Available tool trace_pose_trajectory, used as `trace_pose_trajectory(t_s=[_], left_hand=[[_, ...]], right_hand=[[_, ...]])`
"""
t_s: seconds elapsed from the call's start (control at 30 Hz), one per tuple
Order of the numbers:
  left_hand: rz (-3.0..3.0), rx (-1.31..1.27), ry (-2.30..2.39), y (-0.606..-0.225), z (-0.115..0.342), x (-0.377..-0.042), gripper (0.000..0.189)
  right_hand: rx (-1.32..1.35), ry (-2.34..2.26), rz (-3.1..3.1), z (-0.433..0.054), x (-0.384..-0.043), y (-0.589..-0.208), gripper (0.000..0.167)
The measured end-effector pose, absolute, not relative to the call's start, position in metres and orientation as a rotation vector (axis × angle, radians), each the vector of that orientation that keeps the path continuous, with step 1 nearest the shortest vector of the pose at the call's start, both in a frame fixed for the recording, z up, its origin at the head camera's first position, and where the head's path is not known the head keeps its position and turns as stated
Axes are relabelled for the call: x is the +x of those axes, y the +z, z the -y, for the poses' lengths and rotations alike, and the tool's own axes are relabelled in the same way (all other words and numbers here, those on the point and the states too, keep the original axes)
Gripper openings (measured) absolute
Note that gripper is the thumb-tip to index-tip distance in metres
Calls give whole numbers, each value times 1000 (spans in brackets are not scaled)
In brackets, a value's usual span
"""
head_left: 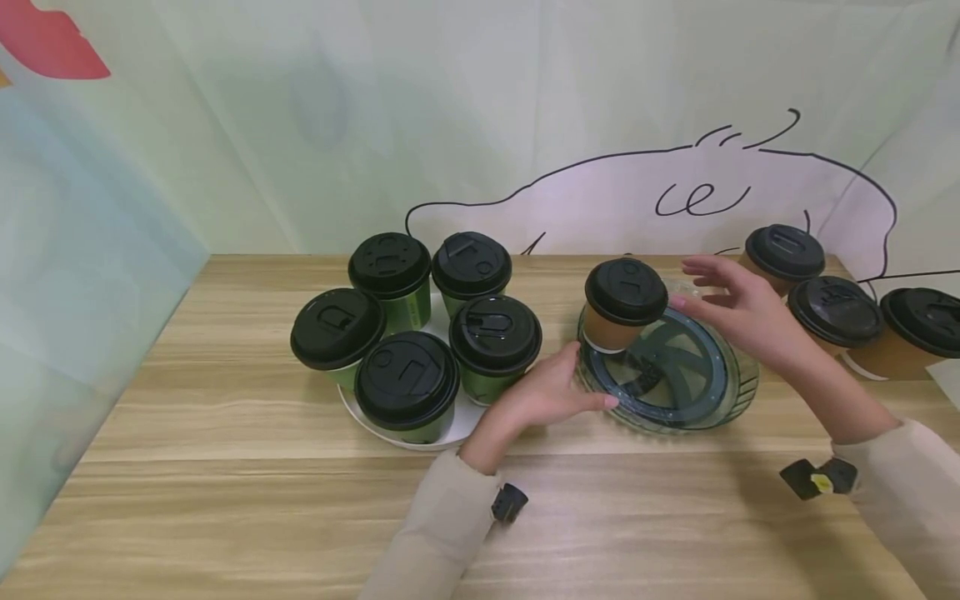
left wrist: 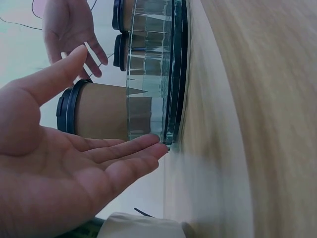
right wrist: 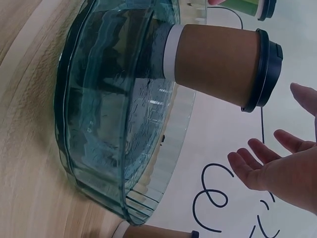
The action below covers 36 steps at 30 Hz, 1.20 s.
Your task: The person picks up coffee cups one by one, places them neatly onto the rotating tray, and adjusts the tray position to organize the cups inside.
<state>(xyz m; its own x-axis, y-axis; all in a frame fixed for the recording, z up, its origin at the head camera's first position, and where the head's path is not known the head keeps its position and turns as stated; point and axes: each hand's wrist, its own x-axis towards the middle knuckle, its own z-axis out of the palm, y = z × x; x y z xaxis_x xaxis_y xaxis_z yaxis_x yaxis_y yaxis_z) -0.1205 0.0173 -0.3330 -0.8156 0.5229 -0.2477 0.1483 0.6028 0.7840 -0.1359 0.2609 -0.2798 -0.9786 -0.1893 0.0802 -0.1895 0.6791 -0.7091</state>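
A brown paper cup (head_left: 617, 315) with a black lid stands upright inside a round, clear bluish dish (head_left: 738, 392), at its back left. My left hand (head_left: 551, 387) is at the dish's left side, thumb spread from straight fingers; in the left wrist view the fingertips (left wrist: 156, 149) overlap the dish wall beside the cup. To the right of the cup and above the dish, my right hand (head_left: 738, 304) hovers with fingers loosely spread and nothing in it. The right wrist view shows a gap between this hand (right wrist: 282, 163) and the lid (right wrist: 265, 72).
On the left, several green cups (head_left: 408, 387) with black lids crowd a white round plate (head_left: 468, 421). Three brown cups, one at the front (head_left: 888, 346), stand right of the dish behind my right forearm. A printed cloth backdrop (head_left: 315, 125) rises behind the wooden table (head_left: 247, 508).
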Motion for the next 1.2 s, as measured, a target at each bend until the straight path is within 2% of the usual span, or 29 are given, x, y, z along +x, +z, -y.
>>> trace_pose_trajectory(t_s=[1.2], left_hand=[[-2351, 540, 1159, -340, -18, -122, 91]], right_hand=[[200, 1039, 2955, -299, -129, -273, 55]])
